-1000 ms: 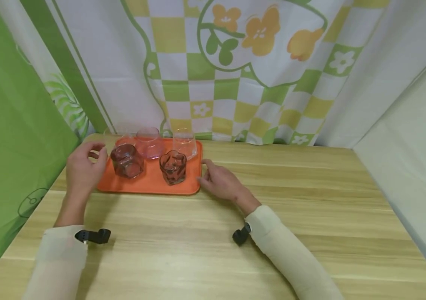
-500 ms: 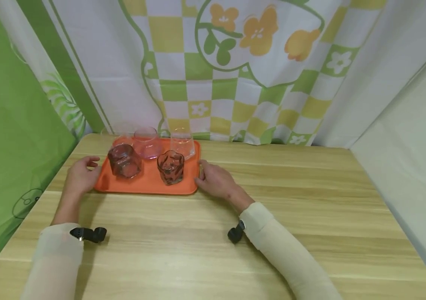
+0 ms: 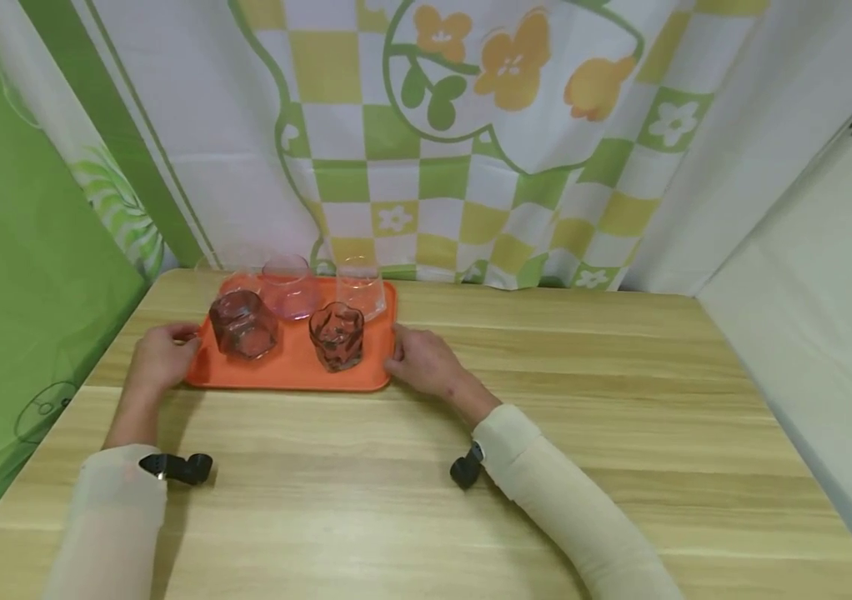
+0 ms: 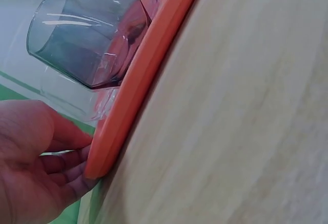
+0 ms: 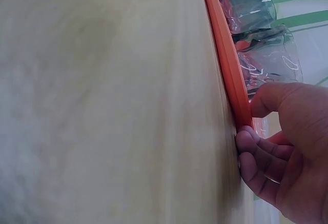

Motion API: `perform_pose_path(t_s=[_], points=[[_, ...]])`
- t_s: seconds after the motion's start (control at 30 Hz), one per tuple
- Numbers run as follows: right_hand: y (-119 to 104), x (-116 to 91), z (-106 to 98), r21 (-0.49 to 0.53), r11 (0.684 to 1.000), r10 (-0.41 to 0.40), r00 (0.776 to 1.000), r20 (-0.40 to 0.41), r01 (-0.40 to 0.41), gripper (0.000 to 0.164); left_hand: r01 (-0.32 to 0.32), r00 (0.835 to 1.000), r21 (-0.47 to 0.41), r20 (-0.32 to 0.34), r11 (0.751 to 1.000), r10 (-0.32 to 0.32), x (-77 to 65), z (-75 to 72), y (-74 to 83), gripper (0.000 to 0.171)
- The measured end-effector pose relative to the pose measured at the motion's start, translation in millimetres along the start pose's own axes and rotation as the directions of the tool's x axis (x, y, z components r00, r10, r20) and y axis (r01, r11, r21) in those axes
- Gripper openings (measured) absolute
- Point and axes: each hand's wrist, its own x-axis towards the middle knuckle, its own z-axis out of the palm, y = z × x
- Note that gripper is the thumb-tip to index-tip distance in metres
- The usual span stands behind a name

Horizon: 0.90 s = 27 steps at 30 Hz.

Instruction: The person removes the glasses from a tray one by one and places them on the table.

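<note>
An orange tray (image 3: 298,379) lies at the back left of the table with several drinking glasses on it. My left hand (image 3: 162,357) grips its left end, thumb over the rim and fingers tucked under, as the left wrist view shows. At the opposite end my right hand (image 3: 429,362) pinches the rim likewise, thumb above and fingertips beneath. A dark faceted glass (image 3: 244,325) stands front left on the tray; a dark wavy-sided glass (image 3: 337,337) is front right. Behind them are a pinkish clear glass (image 3: 287,287) and a clear glass (image 3: 361,287). Another clear glass at back left shows faintly.
The wooden table (image 3: 546,375) runs up to a checkered, flowered curtain (image 3: 471,183) close behind the tray. A green cloth (image 3: 13,250) hangs along the left side, and a pale wall (image 3: 824,275) borders the right.
My left hand has come down from beside the dark faceted glass to the tray's left end and taken hold of it. My right hand stays at the right end, its fingers now gripping the rim.
</note>
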Motion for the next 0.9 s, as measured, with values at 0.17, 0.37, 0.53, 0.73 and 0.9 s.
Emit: perform_pose_path(t_s=[0.17, 0.37, 0.53, 0.73, 0.9], points=[[-3, 1, 1, 0.005, 1.000, 0.004, 1.000, 0.005, -0.004, 0.016, -0.001, 1.000, -0.006, 0.027, 1.000, 0.001, 0.6, -3.9, -2.5, 0.041], [-3, 0, 0, 0.003, 1.000, -0.002, 1.000, 0.011, 0.002, 0.019, -0.055, 0.995, -0.031, 0.086, 0.998, 0.057, 2.1, -7.3, -4.2, 0.039], [0, -4, -4, 0.023, 1.000, -0.008, 1.000, 0.015, 0.007, 0.023, -0.078, 0.991, -0.020, 0.104, 0.997, 0.080, 3.7, -5.0, -2.9, 0.039], [5, -9, -9, 0.043, 0.999, 0.012, 1.000, 0.027, -0.013, 0.029, -0.090, 0.988, -0.016, 0.126, 0.996, 0.091, 4.5, -2.0, 0.0, 0.041], [8, -13, -13, 0.047, 0.999, 0.020, 0.999, 0.032, -0.022, 0.033, -0.129, 0.981, -0.008, 0.142, 0.992, 0.129, 3.6, 0.5, 4.0, 0.040]])
